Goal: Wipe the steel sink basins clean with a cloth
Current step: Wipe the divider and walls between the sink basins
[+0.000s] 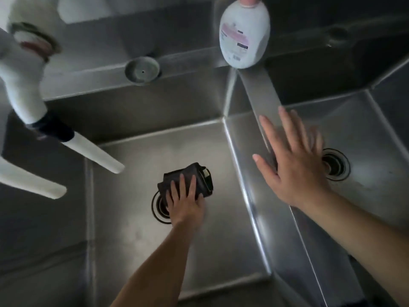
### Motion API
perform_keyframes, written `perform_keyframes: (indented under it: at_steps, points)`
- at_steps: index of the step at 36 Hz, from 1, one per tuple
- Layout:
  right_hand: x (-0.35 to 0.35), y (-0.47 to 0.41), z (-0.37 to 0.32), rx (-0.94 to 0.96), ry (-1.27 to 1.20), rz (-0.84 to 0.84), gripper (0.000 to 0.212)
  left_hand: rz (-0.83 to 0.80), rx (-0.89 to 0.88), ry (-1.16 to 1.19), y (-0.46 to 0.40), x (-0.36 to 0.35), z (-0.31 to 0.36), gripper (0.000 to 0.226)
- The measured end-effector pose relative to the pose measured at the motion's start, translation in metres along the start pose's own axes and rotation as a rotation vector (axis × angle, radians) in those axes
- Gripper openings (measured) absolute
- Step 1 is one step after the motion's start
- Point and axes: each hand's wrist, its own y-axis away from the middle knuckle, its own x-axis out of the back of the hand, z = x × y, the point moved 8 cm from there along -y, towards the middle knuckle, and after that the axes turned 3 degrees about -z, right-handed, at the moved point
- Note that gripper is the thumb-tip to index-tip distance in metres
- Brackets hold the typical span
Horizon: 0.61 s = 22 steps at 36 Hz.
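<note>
Two bare forearms reach down from the bottom of the view into a double steel sink. My left hand (184, 201) lies on the floor of the left basin (132, 229), its fingers (182, 185) laid fairly straight over a folded dark cloth (188, 180), pressing it flat rather than gripping it. That cloth sits against the far edge of the round drain (158, 207), which my hand partly hides. My right hand (296, 167) is spread wide with nothing in it, over the steel divider (261, 94) between the basins and the near part of the right basin (365, 140); whether it touches the metal I cannot tell. A second drain (336, 165) shows just beyond it. On the back ledge a white bottle (244, 34) with a pink cap stands at the head of the divider, and a grey round stopper (142, 70) lies to its left. White blurred objects (24, 85) that I cannot identify fill the upper left. Judging by its folds, the cloth is soft, light and limp; it should slide easily over smooth steel, so flat pressure on top, thumb hooked on an edge, would keep it from bunching.
</note>
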Motion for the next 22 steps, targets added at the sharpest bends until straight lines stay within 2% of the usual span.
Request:
perform_keyframes:
  at_steps: [4, 7, 16, 18, 22]
  points:
    - [-0.001, -0.003, 0.006, -0.044, -0.008, 0.044, 0.063, 0.087, 0.024, -0.007, -0.008, -0.006, 0.006, 0.065]
    - [0.000, -0.003, 0.006, -0.039, -0.007, 0.067, 0.061, 0.089, 0.076, 0.058, -0.031, 0.001, 0.020, 0.067]
    - [0.000, -0.005, 0.007, -0.035, 0.008, 0.084, 0.062, 0.066, 0.165, 0.334, -0.139, 0.054, 0.116, 0.061]
    - [-0.001, -0.005, 0.007, -0.040, -0.001, 0.072, 0.062, 0.094, 0.155, 0.304, -0.142, 0.054, 0.123, 0.062]
    - [-0.002, -0.006, 0.006, -0.040, -0.005, 0.045, 0.062, 0.056, 0.024, 0.229, -0.130, 0.044, 0.135, 0.061]
